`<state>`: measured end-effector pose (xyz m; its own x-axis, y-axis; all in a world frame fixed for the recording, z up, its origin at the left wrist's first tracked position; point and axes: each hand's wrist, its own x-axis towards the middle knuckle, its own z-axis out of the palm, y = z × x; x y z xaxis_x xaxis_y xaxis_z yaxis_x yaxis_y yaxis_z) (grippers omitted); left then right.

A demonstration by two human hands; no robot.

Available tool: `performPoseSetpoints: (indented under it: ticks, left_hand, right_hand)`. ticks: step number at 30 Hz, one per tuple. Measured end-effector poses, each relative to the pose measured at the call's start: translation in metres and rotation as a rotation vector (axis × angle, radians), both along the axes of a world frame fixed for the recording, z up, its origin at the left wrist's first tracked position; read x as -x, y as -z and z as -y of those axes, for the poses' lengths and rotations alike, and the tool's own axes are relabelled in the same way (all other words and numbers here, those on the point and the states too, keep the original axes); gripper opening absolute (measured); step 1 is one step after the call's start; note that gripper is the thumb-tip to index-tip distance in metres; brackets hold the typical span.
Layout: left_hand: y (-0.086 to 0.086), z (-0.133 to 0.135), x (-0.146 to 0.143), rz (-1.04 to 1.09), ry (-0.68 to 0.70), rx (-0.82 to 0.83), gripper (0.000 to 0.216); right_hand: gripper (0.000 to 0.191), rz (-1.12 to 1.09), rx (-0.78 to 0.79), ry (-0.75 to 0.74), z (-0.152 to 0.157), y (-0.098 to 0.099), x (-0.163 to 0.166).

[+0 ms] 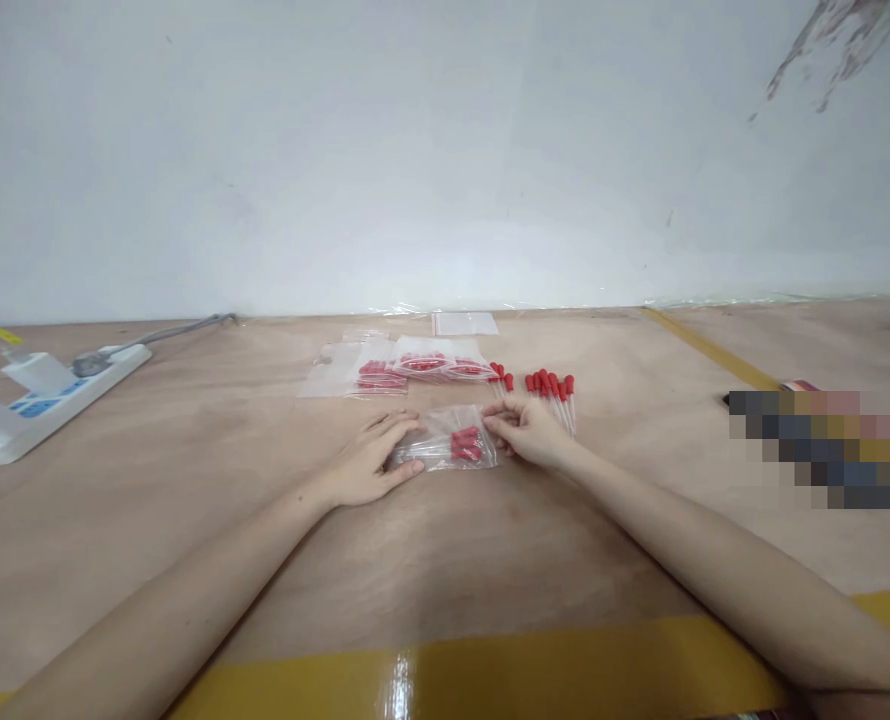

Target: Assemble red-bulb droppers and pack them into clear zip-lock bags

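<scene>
A clear zip bag lies on the table between my hands, holding several droppers with red bulbs at the right and clear stems toward the left. My left hand rests at the bag's left end, fingers stretched out and apart. At the right end, my right hand pinches the bag's edge between thumb and fingers. Just beyond that hand lie loose red-bulbed droppers, their stems partly hidden by it. Filled bags of droppers lie behind the bag in my hands.
A white power strip with plugs and a grey cable stands at the left. A flat bag lies near the wall. At the right is a blurred-out dark object. Yellow tape runs along the table's front edge.
</scene>
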<state>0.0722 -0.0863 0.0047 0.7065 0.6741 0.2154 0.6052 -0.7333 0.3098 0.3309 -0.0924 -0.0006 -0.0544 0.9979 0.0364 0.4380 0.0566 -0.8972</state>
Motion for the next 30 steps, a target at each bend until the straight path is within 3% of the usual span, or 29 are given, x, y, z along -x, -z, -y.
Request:
performPoseSetpoints:
  ticks: [3,7,10,14,20,24,27,30]
  left_hand:
    - [0.002,-0.002,0.001,-0.025,-0.006,0.017,0.041]
    - [0.004,-0.003,0.003,-0.053,-0.025,0.063,0.041]
    - [0.004,-0.003,0.004,-0.039,-0.025,0.076,0.041]
    - [0.003,-0.001,0.004,-0.024,-0.017,0.073,0.04]
    - [0.003,0.0,0.003,-0.029,-0.022,0.065,0.039]
    - [0.005,-0.002,0.003,-0.041,-0.035,0.047,0.04]
    - [0.006,-0.002,0.003,-0.046,-0.024,0.033,0.041]
    - [0.005,-0.001,0.003,-0.043,-0.019,0.03,0.041]
  right_hand:
    - [0.018,0.379,-0.2,0.171,-0.023,-0.011,-0.019]
    - [0.018,0.619,-0.05,0.248,-0.054,-0.019,-0.028]
    - [0.012,0.673,0.041,0.236,-0.064,-0.019,-0.021]
    - [0.012,0.669,0.017,0.267,-0.063,-0.02,-0.018]
    - [0.041,0.651,-0.075,0.326,-0.053,-0.032,-0.034]
    - [0.024,0.799,-0.016,0.186,-0.048,-0.027,-0.032]
    - [0.014,0.849,0.001,0.196,-0.047,-0.019,-0.025]
    - [0.019,0.828,-0.011,0.243,-0.047,-0.017,-0.023]
